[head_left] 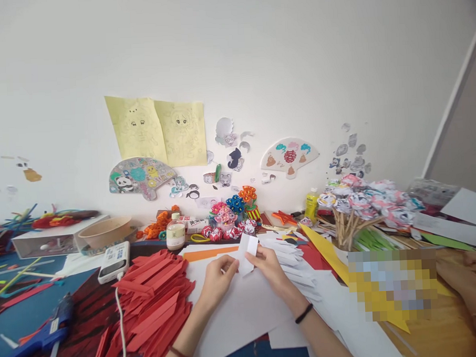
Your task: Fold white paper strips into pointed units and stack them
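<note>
Between my two hands a small piece of folded white paper (pixel 246 250) is held up over larger white sheets (pixel 236 310). My right hand (pixel 267 264) pinches its right edge with thumb and fingers. On the other side, the curled fingers of my left hand (pixel 222 274) close at the paper's left edge. A big heap of folded red paper strips (pixel 159 303) lies left of my left arm. Beyond my right hand, folded white paper strips (pixel 295 265) are fanned out in a pile.
A blue glue gun (pixel 51 331), a white power bank (pixel 114 263) with a cable and a bottle (pixel 175 232) stand left. Paper flowers (pixel 235 210) line the wall. At right are yellow paper (pixel 332 258), a bunch of sticks (pixel 345 231) and another person's arm (pixel 463 284).
</note>
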`<state>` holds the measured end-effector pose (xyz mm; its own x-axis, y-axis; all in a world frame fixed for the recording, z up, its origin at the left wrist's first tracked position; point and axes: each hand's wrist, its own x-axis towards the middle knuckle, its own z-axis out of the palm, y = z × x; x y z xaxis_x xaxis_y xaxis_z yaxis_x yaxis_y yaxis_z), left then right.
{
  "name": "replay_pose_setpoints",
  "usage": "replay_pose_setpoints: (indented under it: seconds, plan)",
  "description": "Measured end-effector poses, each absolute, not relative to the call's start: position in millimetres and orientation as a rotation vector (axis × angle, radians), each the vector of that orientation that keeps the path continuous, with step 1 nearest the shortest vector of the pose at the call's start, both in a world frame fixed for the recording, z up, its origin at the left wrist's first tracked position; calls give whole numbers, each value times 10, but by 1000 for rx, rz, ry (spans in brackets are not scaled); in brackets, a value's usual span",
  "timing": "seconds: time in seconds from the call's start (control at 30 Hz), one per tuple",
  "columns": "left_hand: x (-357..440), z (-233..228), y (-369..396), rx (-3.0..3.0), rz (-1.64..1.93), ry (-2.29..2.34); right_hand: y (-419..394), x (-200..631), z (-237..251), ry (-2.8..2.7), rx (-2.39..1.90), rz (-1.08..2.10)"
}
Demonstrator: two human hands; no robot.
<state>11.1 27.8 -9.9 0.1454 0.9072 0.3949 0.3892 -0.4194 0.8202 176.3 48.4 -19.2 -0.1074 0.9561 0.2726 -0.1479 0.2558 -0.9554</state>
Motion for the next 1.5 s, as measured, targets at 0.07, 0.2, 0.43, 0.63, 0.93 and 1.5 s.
replay_pose_setpoints:
  seconds: [0.07, 0.2, 0.43, 0.63, 0.93, 1.5]
  plan:
    - [98, -86, 279, 1878, 1320, 1267, 474, 1754, -203, -1372, -838, 1216]
    - [75, -69, 279, 1828, 1442, 1274, 449, 1709, -209, -1502, -752, 1314]
    - [99, -90, 251, 1945, 1434, 1348, 448, 1681, -219, -1521, -764, 1201]
    - [120, -79, 202, 2045, 1506, 1475, 517, 1690, -333, -1629, -938, 916]
    - [75, -93, 136, 2508, 1481, 1512, 460, 1661, -269, -1637, -933, 945]
    - [47, -62, 301, 1730, 1389, 1238, 467, 1704, -234, -1754, -990, 692]
